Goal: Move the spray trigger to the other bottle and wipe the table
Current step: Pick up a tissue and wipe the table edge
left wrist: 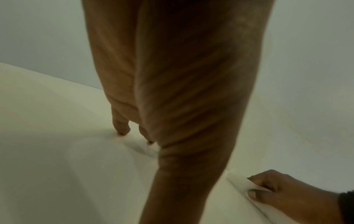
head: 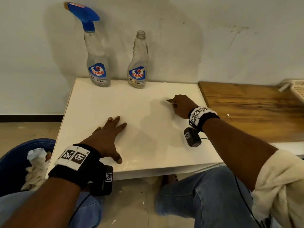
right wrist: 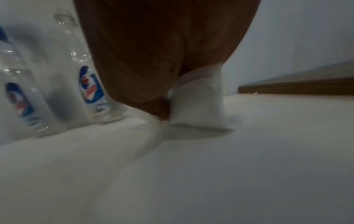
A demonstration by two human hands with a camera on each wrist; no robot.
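A white square table top point(head: 131, 116) sits by a pale wall. Two clear plastic bottles with blue labels stand at the far edge, near 12 o'clock. The left bottle point(head: 97, 63) wears the blue spray trigger point(head: 83, 14) on its neck. The right bottle point(head: 138, 63) has an open neck with no cap. The two stand near each other but do not touch.

The left hand point(head: 108, 137) lies flat on the table at about 7 o'clock, its fingers point(head: 117, 120) straight and spread a little, thumb out to the side.

The right hand point(head: 180, 106) is at about 2 o'clock on the table. Its fingers curl round a small folded white tissue point(right wrist: 199, 104) and press it down on the table.

A brown wooden board point(head: 246, 109) lies at 3 o'clock. A blue tub point(head: 14, 162) with crumpled white paper sits at 8 o'clock, below the table.
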